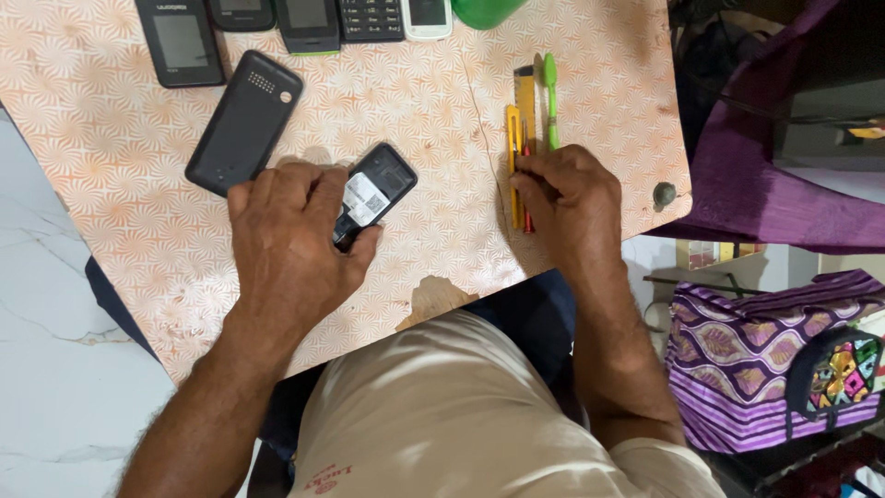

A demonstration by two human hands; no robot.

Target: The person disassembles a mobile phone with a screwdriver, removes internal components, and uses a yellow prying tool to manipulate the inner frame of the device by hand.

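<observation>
A person's left hand [290,244] clamps an opened black phone [373,192] at the tabletop's [120,138] centre while the right hand [567,198] closes its grip on a red-tipped tool [527,198] beside it, apparently selecting an instrument, which next needs carrying left to the phone.

The left hand [290,240] covers the lower end of the small black phone [376,189], so its grip there cannot be made out; the white label on the phone is too small to read. The right hand [572,198] hides the lower ends of the yellow tool [513,152] and the red tool [526,148], and whether its fingertips pinch one or only rest on them is unclear, perhaps the red one. The row of phones [309,23] along the far side of the desk [120,138] is cut off by the top edge, as is the green object [484,11]. The striped bag [765,355] runs out at the right edge.
</observation>
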